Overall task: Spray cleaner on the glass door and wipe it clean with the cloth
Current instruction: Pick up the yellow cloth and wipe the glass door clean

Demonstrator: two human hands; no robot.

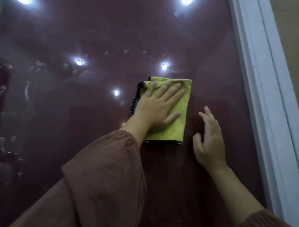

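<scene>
A folded yellow microfibre cloth [181, 111] is pressed flat against the dark glass door [97, 40] by the left hand [155, 107], fingers straight and spread; the right hand [208, 142] is held just beside it, fingers loosely open, nothing held; 1 white door frame [265, 81] is seen at right.

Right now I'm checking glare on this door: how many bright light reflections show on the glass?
5. Two at the top edge, partly cut off; two mid-height; one lower, left of the cloth. More may lie beyond view.
</scene>
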